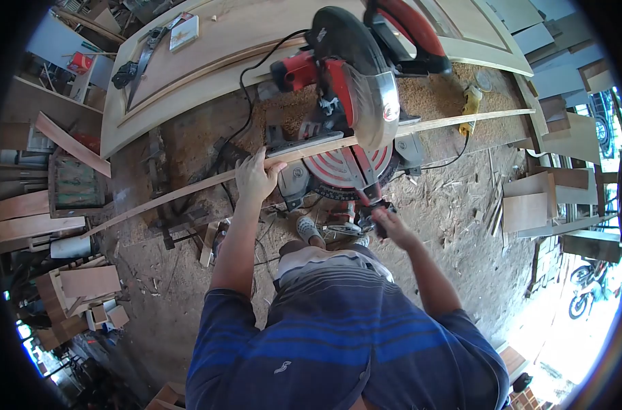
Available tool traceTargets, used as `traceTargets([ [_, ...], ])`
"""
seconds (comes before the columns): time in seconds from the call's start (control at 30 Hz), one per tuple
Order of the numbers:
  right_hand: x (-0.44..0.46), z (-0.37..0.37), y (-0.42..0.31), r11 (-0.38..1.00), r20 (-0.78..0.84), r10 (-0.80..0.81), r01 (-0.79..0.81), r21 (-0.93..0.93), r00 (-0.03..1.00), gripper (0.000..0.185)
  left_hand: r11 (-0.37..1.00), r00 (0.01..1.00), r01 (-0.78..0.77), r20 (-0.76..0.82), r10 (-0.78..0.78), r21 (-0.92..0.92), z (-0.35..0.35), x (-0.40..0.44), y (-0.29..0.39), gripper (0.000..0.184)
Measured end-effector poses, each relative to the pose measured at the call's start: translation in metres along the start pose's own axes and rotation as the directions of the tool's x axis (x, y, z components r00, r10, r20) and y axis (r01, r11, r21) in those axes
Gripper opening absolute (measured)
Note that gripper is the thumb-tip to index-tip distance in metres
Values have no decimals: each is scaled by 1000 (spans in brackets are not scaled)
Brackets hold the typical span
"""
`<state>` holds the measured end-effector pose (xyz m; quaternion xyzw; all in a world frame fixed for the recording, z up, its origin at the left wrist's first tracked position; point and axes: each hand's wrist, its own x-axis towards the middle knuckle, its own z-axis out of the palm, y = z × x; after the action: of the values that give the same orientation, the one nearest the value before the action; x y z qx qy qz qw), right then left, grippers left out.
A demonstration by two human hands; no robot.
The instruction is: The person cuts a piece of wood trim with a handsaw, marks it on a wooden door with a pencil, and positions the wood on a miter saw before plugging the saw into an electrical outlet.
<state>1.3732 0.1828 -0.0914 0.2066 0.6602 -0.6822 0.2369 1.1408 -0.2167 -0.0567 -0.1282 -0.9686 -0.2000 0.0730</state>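
Note:
A red and black miter saw [338, 82] stands on the workbench, its blade guard over a long thin wooden strip [454, 123]. The strip lies across the saw's base and reaches far out to both sides. My left hand [255, 179] grips the strip just left of the saw, with the thumb on its near side and fingers over it. My right hand [393, 229] is closed round the handle at the front of the saw's turntable [348, 167]. The saw's upper handle [417, 34] has no hand on it.
Behind the saw lies a large wooden panel door [222, 34] with sawdust beside it. A yellow power tool [471, 109] rests on the bench at the right. Wood offcuts [89, 280] are stacked at the left, boards [550, 198] at the right.

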Motion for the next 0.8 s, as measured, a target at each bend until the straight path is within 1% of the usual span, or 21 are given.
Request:
traceTargets([
  [0.07, -12, 47, -12, 992, 44, 50, -55, 113, 998, 42, 998, 997, -55, -54, 56, 10, 1, -1, -2, 81],
  [0.1, -5, 65, 3, 986, 40, 64, -70, 153, 997, 43, 998, 997, -63, -51, 64, 9, -1, -1, -2, 81],
  [0.13, -4, 86, 5, 963, 9, 78, -78, 257, 997, 46, 997, 996, -74, -47, 74, 8, -4, 0, -1, 81],
  [0.2, 5, 107, 15, 971, -6, 19, -17, 240, 1000, 49, 996, 994, -91, -56, 91, 8, -6, 4, 0, 80],
  [0.23, 5, 110, 18, 972, -6, 5, -3, 234, 1000, 47, 995, 993, -96, -62, 96, 9, -6, 4, 1, 78],
  [0.3, 7, 112, 20, 976, -6, -16, 16, 219, 1000, 44, 995, 993, -103, -61, 103, 7, -4, 0, 0, 76],
  [0.4, 1, 115, 7, 968, -23, 30, -24, 249, 999, 45, 995, 994, -97, -42, 98, 13, -2, 2, -4, 76],
  [0.43, 2, 113, 10, 974, -16, 10, -6, 226, 1000, 46, 996, 995, -90, -29, 91, 22, -3, 3, -3, 76],
  [0.5, 0, 113, 9, 970, -23, 30, -23, 243, 999, 46, 998, 998, -62, 16, 62, 31, -5, 3, -3, 79],
  [0.57, -3, 109, 5, 962, -47, 42, -28, 272, 998, 49, 997, 997, -73, 3, 73, 10, -3, 3, -6, 81],
  [0.63, -5, 88, 4, 983, -29, 21, -15, 180, 999, 48, 997, 997, -77, 0, 77, -6, -1, 6, -10, 86],
  [0.67, -7, 75, 5, 991, -22, 11, -7, 135, 1000, 48, 997, 997, -72, 24, 72, -5, -1, 6, -11, 86],
  [0.7, -7, 64, 4, 990, -8, 23, -21, 136, 1000, 46, 998, 996, -69, 50, 69, -6, -6, 7, -7, 86],
  [0.73, -5, 61, 5, 982, -43, 8, 0, 188, 999, 47, 998, 995, -69, 76, 69, -8, -10, 8, -4, 86],
  [0.8, -9, 52, -1, 985, -20, 17, -13, 174, 1000, 45, 999, 993, -40, 106, 43, -33, -16, 12, 3, 89],
])
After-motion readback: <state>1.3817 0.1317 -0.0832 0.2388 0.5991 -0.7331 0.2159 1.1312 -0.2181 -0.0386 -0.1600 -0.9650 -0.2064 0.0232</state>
